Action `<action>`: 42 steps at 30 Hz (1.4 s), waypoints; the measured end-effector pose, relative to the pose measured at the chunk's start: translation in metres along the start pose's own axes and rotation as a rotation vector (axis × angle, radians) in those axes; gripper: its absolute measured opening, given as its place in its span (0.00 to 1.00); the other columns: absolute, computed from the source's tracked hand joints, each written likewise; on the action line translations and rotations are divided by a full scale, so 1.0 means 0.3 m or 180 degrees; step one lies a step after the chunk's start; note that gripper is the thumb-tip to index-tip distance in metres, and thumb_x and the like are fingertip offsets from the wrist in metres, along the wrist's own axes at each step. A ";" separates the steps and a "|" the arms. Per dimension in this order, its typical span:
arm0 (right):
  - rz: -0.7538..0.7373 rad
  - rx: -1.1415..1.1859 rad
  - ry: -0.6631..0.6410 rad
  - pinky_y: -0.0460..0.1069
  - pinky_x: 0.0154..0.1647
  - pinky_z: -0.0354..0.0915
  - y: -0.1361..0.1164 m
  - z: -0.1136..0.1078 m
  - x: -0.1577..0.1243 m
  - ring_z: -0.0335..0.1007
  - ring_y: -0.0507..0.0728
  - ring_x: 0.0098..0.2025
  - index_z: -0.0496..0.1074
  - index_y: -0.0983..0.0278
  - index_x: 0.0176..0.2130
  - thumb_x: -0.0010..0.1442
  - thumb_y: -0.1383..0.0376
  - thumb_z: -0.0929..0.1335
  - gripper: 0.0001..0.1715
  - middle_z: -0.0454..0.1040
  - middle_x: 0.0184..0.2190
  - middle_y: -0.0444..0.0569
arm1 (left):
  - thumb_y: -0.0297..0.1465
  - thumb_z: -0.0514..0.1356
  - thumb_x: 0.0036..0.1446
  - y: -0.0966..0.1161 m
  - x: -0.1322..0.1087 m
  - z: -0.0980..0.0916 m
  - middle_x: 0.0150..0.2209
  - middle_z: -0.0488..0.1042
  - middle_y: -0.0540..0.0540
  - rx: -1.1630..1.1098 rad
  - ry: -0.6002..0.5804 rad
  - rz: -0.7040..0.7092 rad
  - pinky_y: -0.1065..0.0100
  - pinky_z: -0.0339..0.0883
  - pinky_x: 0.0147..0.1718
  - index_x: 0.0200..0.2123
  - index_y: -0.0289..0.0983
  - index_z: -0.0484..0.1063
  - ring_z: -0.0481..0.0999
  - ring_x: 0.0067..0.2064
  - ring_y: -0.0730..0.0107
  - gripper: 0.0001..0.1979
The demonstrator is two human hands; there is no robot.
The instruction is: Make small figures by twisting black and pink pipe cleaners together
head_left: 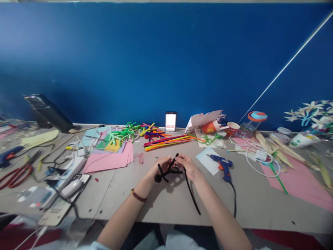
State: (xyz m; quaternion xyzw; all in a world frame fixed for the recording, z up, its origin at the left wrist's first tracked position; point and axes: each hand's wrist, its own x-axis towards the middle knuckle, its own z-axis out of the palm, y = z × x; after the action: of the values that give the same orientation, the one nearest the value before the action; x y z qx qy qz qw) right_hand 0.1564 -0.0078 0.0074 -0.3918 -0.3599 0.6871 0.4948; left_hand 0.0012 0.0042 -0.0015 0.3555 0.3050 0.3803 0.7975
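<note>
Above the front middle of the desk, my left hand (161, 166) has its fingers closed on a figure of bent black pipe cleaners (169, 170). The figure has several short limbs and a dark rounded lump at its left end. My right hand (188, 166) pinches black pipe cleaner at the figure's right side. From under that hand a long loose black strand (191, 194) hangs down toward the desk's front edge. The fingertips of both hands nearly meet, and the exact spot they grip is partly hidden. Behind them lies a bundle of coloured pipe cleaners (168, 142).
A blue glue gun (223, 166) and its cord lie right of my hands, beside a pale blue sheet (208, 160). Pink paper (108, 161), a power strip (65, 178) and red-handled scissors (19, 173) are at left. A propped phone (171, 121) stands against the blue partition.
</note>
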 end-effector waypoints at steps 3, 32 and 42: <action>-0.0159 0.0035 0.0199 0.43 0.14 0.42 -0.002 0.004 0.007 0.45 0.43 0.13 0.65 0.64 0.22 0.37 0.56 0.77 0.22 0.57 0.11 0.34 | 0.49 0.55 0.52 0.030 -0.013 0.001 0.28 0.74 0.43 0.0437 0.0447 0.0340 0.68 0.61 0.29 0.29 0.32 0.75 0.71 0.29 0.68 0.24; -0.0153 -0.0391 0.0012 0.43 0.16 0.43 -0.024 0.005 -0.003 0.50 0.44 0.14 0.73 0.66 0.27 0.39 0.54 0.76 0.20 0.64 0.13 0.38 | 0.48 0.60 0.49 0.025 -0.050 0.067 0.18 0.69 0.48 0.1567 0.0127 0.0876 0.68 0.59 0.28 0.23 0.34 0.73 0.66 0.23 0.72 0.21; 0.0030 -0.0371 -0.0897 0.45 0.21 0.61 -0.027 0.012 -0.041 0.71 0.54 0.18 0.67 0.64 0.27 0.46 0.54 0.73 0.18 0.74 0.17 0.44 | 0.47 0.66 0.40 0.023 -0.070 0.056 0.15 0.64 0.46 0.0596 -0.0795 0.0019 0.64 0.60 0.31 0.16 0.34 0.72 0.66 0.25 0.67 0.21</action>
State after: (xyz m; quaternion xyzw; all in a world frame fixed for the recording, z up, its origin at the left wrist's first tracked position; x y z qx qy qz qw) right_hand 0.1589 -0.0181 0.0185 -0.3213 -0.4632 0.7155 0.4126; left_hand 0.0001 -0.0156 0.0179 0.4738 0.2365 0.3054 0.7914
